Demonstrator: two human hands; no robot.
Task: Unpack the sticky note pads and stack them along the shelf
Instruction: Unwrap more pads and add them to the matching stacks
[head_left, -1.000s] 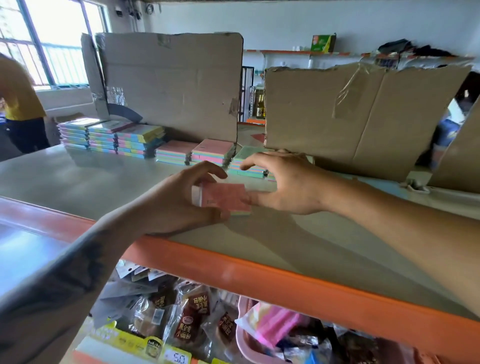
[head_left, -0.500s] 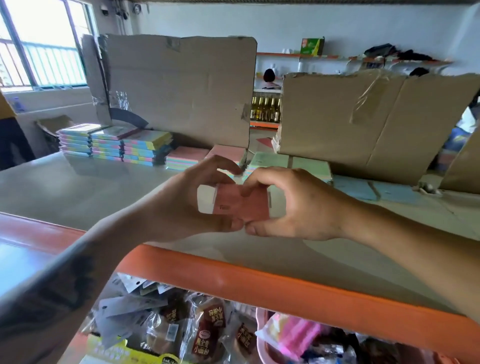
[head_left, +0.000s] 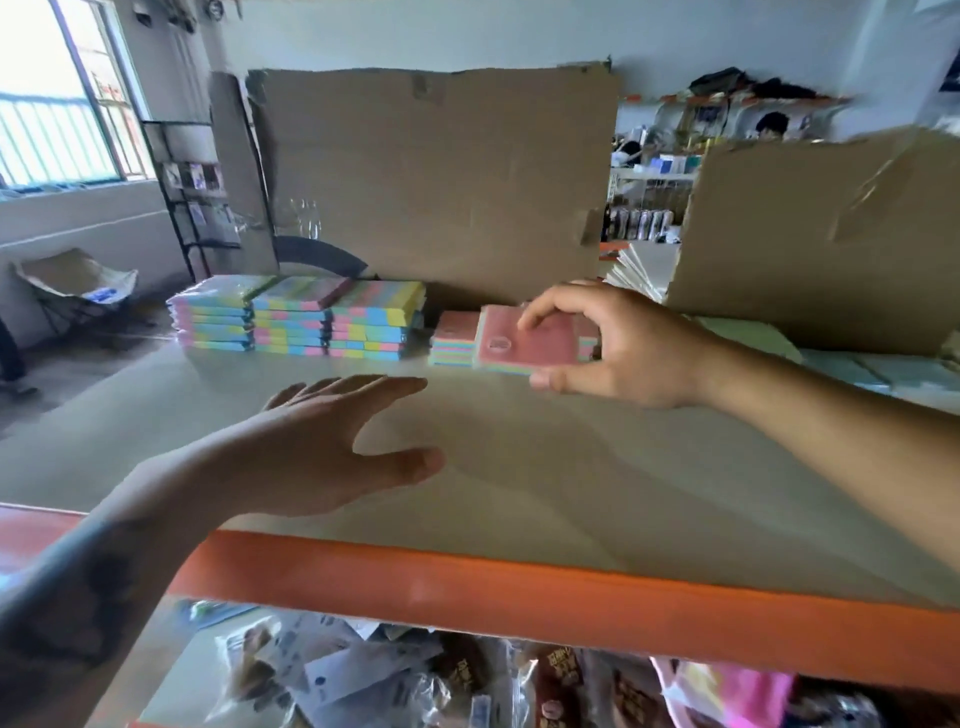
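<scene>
— What's in your hands rn?

— My right hand (head_left: 623, 348) pinches a pink-topped sticky note pad w/ pastel layered edges (head_left: 524, 345), thumb under, fingers on top. It's up off the shelf, just in front of the short pink-topped pad stack (head_left: 453, 339). My left hand (head_left: 332, 447) hovers low over the board, fingers straight and spread, nothing in it.

— And the surface?

— Pale grey shelf board w/ an orange metal front rail (head_left: 519, 587). Three taller stacks of multicolour wrapped pads (head_left: 296, 322) sit at the back left, touching side by side. Brown cardboard sheets (head_left: 436, 182) stand upright behind them.

— Room?

— Barred window (head_left: 52, 130) far left, white walls, a folding chair (head_left: 72, 286) below the window. Packaged goods (head_left: 415, 680) on the tier below.
</scene>
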